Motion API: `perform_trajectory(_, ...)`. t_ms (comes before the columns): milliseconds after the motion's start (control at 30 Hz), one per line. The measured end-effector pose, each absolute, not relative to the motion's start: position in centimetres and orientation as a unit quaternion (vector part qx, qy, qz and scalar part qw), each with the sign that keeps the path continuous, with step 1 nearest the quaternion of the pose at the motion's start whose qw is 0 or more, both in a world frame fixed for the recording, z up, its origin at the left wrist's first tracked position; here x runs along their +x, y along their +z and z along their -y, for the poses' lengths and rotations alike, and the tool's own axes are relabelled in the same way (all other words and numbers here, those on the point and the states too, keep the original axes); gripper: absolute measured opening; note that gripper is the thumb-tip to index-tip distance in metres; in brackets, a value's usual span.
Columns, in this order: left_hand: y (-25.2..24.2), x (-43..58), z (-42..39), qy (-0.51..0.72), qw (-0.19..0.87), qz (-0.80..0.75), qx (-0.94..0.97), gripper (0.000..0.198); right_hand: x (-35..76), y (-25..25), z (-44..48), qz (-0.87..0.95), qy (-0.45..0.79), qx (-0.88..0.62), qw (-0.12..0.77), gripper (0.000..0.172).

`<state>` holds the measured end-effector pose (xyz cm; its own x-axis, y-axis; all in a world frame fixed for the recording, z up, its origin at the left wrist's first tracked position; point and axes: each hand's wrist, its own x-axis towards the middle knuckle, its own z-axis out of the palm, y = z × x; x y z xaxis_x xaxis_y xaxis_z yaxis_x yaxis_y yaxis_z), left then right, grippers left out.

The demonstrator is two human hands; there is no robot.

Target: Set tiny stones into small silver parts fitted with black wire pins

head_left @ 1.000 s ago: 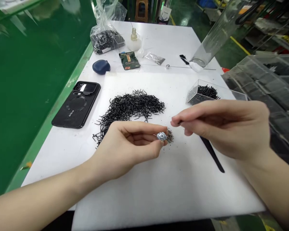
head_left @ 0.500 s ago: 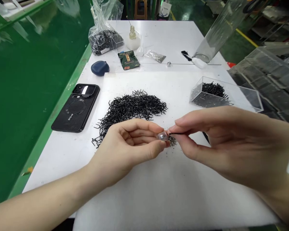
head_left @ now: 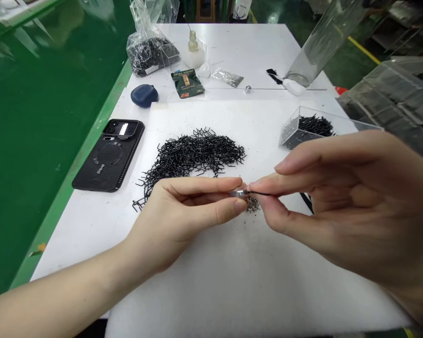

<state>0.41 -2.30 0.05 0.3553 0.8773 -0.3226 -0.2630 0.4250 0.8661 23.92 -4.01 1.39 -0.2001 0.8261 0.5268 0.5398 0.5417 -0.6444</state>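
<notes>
Between thumb and fingers, my left hand [head_left: 186, 206] pinches a small shiny clear-and-silver piece [head_left: 238, 192]. My right hand [head_left: 338, 197] is closed on a thin black stick [head_left: 259, 193], whose left end meets the shiny piece; whether it sits inside it I cannot tell. Just below the fingertips lies a little heap of tiny metallic bits [head_left: 253, 204]. Behind my left hand spreads a pile of short bent black sticks [head_left: 197, 152] on the white work surface [head_left: 211, 286].
A black phone [head_left: 109, 155] lies at the left, with a dark blue case [head_left: 144, 96] beyond it. At the right is a clear box [head_left: 289, 131] holding black sticks. Farther back are a green packet [head_left: 187, 83], a bottle [head_left: 193, 51], a filled bag [head_left: 150, 54] and a clear cylinder [head_left: 317, 51].
The fingers of my left hand have straightened and closed more tightly around the shiny piece, which has turned slightly. My right hand has shifted a little up and right, still gripping the black stick.
</notes>
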Motion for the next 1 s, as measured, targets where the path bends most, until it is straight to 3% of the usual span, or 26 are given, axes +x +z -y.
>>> perform_trajectory(433, -0.18, 0.29, 2.38, 0.384, 0.735, -0.409, 0.380, 0.026, 24.44, 1.10, 4.08, 0.759, 0.149, -0.473, 0.421, 0.029)
perform_trajectory(700, -0.10, 0.34, 2.24, 0.388, 0.744, -0.402, 0.367, 0.033, 23.90, 1.08, 3.93, 0.718, 0.245, -0.461, 0.460, 0.038)
perform_trajectory(1000, -0.19, 0.26, 2.40, 0.386, 0.742, -0.405, 0.369, 0.034, 24.30, 1.15, 3.91, 0.752, 0.175, -0.468, 0.429, 0.033)
